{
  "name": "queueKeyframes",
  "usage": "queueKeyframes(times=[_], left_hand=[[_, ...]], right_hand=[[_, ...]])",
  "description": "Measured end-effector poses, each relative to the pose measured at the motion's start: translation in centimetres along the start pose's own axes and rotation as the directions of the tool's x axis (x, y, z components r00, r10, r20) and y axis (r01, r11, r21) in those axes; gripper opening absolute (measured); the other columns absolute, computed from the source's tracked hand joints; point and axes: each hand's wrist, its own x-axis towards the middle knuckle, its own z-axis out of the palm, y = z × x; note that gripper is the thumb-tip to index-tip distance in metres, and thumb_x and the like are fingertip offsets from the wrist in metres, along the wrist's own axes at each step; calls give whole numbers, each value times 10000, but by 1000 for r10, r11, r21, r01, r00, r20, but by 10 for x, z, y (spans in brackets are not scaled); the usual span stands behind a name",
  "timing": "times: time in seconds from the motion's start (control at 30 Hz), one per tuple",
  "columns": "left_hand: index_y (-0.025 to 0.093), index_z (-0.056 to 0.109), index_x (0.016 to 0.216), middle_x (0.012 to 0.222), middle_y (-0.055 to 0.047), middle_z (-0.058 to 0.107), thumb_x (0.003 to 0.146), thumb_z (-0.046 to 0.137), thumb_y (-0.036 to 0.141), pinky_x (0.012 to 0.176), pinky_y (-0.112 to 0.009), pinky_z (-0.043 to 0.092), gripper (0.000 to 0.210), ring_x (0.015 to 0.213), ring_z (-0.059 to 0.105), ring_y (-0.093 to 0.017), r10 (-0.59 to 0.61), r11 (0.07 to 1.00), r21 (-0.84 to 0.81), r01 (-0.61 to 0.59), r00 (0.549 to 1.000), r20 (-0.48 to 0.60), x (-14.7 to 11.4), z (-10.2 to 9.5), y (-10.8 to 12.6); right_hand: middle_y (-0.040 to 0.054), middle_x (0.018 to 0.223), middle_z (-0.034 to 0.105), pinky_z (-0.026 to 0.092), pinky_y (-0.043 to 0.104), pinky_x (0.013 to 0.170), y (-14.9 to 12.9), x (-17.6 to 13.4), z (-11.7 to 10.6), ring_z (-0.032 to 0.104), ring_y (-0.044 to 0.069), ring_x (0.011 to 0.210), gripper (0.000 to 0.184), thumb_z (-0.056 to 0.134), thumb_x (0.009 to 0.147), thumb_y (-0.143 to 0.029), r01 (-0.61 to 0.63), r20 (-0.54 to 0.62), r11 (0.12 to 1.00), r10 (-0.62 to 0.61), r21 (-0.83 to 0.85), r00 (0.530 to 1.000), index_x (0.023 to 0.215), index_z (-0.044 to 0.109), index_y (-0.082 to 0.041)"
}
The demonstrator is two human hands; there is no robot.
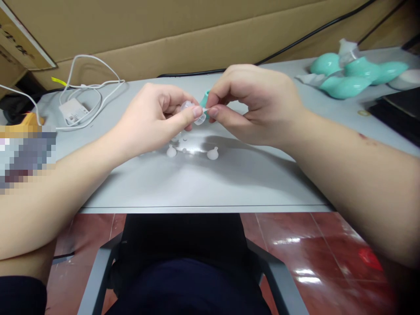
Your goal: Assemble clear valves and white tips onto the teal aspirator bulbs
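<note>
In the head view, my left hand (154, 116) is closed around a small clear plastic cup-like part (200, 119), held above the table between thumb and fingers. My right hand (259, 105) pinches a tiny whitish tip (205, 110) at that part's right side, thumb against forefinger. Whether the tip is joined to the clear part I cannot tell. Just behind the fingertips shows a teal piece (205, 98) with a round opening, mostly hidden by the hands. Below them on the table lie two small white rounded pieces with narrow tabs, a left one (171, 151) and a right one (213, 153).
Several glossy teal bulbous parts (348, 87), some with clear ends, lie at the back right beside a black flat object (400, 113). A white cable with a label (74, 111) lies at the left. Cardboard (183, 48) stands behind the grey table (197, 188).
</note>
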Motion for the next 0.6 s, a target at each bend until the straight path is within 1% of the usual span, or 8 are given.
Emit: queueKeyframes(times=[0.1,0.23,0.33,0.4,0.47,0.5,0.53,0.6], left_hand=[[241,855,1019,764,-35,771,1042,861,1060,572,-387,469,819,648,609,-173,-6,1000,-28,6,1000,4,0,0,-1],[252,886,1049,824,-56,836,1094,882,966,612,-396,498,716,689,652,-190,-40,999,-37,39,998,-42,-1,-4,-2],[260,918,1071,938,-67,905,1109,943,837,680,-398,557,579,778,707,-200,-6,1000,5,7,994,-110,-3,-10,1],[278,915,1070,946,-51,905,1095,972,765,704,-405,574,490,797,714,-206,49,996,86,-39,991,-124,-4,-13,4],[296,913,1107,942,-39,894,1098,942,669,712,-418,576,375,776,705,-218,51,979,203,-35,996,-72,-6,-13,9],[297,919,1151,967,-40,898,1109,900,587,740,-424,589,294,790,720,-230,24,965,262,-17,999,-25,-8,-13,12],[296,924,1186,983,-40,901,1112,848,512,770,-426,598,240,807,736,-238,3,949,315,-7,1000,11,-9,-12,14],[291,937,1257,1057,-46,926,1107,756,389,866,-425,629,255,901,799,-257,-40,918,397,3,996,83,-10,-10,17]], right_hand=[[64,1156,853,718,399,928,-1,-1,2,816,242,1078,135,732,1182,-193,-10,-20,1000,10,1,1000,1124,679,-303],[64,1156,840,713,395,915,2,-1,0,801,224,1004,126,771,1192,-236,-58,-30,996,60,67,998,1123,687,-300],[44,1099,822,678,363,821,7,-1,-7,800,192,910,131,799,1146,-208,-94,-85,983,109,160,990,1082,722,-292],[31,1032,833,631,355,726,10,0,-13,803,188,859,120,844,1080,-224,-138,-73,972,154,190,985,1027,759,-289],[13,959,843,578,365,657,10,2,-20,773,187,784,101,883,1034,-278,-242,43,947,239,209,970,990,793,-290],[8,935,844,560,372,647,9,3,-23,751,189,761,93,894,1036,-310,-317,144,927,292,203,946,989,816,-290],[7,911,832,546,383,668,6,3,-25,718,191,758,111,880,1078,-354,-402,234,901,361,164,903,998,836,-290],[2,860,784,536,389,725,1,5,-28,672,193,762,142,875,1122,-377,-503,391,862,442,63,807,1021,873,-277]])
